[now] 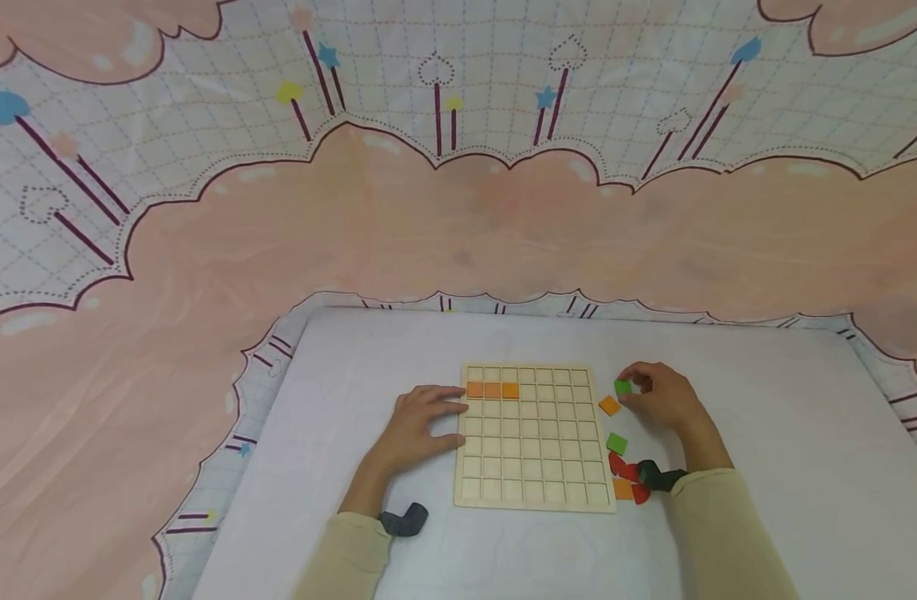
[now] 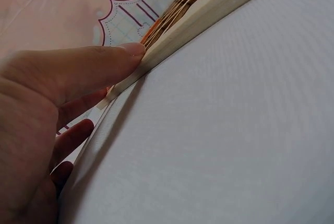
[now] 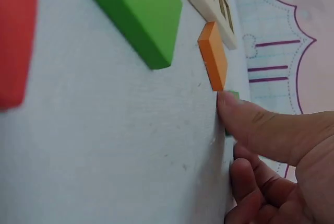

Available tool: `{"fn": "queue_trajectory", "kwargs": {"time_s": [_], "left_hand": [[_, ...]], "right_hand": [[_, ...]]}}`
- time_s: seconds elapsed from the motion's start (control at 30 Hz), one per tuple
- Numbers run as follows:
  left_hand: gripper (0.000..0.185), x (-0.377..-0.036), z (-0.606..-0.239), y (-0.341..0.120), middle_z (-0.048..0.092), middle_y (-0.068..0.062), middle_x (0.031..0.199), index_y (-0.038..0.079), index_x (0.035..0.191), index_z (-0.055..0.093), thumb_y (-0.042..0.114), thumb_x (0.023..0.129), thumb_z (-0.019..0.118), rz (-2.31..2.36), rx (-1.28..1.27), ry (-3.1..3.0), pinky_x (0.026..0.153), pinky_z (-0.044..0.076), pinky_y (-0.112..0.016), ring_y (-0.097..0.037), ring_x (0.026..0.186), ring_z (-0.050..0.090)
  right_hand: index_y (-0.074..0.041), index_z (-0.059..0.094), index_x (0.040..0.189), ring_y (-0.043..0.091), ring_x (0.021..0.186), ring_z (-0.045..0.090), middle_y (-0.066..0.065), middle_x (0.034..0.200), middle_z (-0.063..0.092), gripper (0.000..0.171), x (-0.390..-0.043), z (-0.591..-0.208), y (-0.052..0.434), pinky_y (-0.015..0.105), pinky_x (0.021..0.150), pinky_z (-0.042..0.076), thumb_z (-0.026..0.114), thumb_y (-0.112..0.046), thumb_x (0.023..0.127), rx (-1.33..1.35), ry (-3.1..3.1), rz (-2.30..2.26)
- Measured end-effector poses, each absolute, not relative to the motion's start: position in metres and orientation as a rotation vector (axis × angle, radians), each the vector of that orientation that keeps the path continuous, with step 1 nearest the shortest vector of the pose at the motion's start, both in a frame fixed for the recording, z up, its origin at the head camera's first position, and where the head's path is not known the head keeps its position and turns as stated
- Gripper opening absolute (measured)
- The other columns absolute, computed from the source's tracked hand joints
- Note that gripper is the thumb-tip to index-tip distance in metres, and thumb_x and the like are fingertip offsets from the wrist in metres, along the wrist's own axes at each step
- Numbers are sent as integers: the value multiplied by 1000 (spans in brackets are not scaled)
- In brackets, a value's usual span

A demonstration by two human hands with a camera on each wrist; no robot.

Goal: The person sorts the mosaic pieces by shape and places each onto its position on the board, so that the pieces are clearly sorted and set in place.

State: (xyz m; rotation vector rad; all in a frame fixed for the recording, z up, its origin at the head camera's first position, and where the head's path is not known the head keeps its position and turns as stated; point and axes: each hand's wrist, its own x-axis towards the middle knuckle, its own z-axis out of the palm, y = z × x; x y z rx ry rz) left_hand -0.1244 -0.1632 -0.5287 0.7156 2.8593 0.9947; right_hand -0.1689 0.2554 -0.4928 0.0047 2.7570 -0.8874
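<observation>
A wooden grid board [image 1: 534, 507] lies flat on the table, with three orange tiles [image 1: 492, 390] side by side in its second row from the top, at the left. My left hand [image 1: 421, 427] rests against the board's left edge, its fingers spread and fairly straight. In the left wrist view the thumb [image 2: 99, 70] touches the board's side [image 2: 209, 20]. Right of the board, my right hand [image 1: 664, 402] pinches a green square tile [image 1: 623, 387] between thumb and forefinger. In the right wrist view the thumb mostly hides this tile [image 3: 234, 95].
A loose orange tile [image 1: 609, 405] and another green tile [image 1: 617, 443] lie along the board's right side. Nearer me are several red pieces [image 1: 617, 463] and an orange tile [image 1: 623, 489], partly behind the right wrist's camera [image 1: 657, 477]. A patterned curtain [image 1: 503, 225] stands behind the white table [image 1: 398, 350].
</observation>
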Motion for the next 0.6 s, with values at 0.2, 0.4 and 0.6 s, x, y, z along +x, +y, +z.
{"fn": "queue_trajectory", "kwargs": {"time_s": [0.2, 0.4, 0.6], "left_hand": [[48, -125, -528, -163, 59, 7, 147, 22, 127, 73, 40, 83, 81, 984, 717, 2867, 111, 35, -51, -23, 139, 48], [48, -125, -528, -163, 58, 6, 149, 22, 128, 72, 39, 84, 81, 973, 714, 2850, 112, 34, -52, -23, 140, 47], [48, -125, -529, -163, 57, 8, 148, 23, 128, 72, 40, 84, 80, 965, 695, 2852, 113, 33, -51, -22, 140, 46]], "right_hand": [[-8, 69, 116, 37, 107, 52, 23, 122, 61, 36, -166, -491, 255, 48, 90, 48, 80, -27, 87, 59, 2733, -893], [-8, 67, 122, 36, 110, 52, 21, 125, 61, 42, -161, -490, 257, 48, 93, 49, 78, -32, 89, 105, 2706, -917], [-10, 67, 123, 33, 108, 54, 16, 118, 66, 44, -157, -488, 257, 42, 87, 48, 77, -37, 90, 100, 2698, -960]]}}
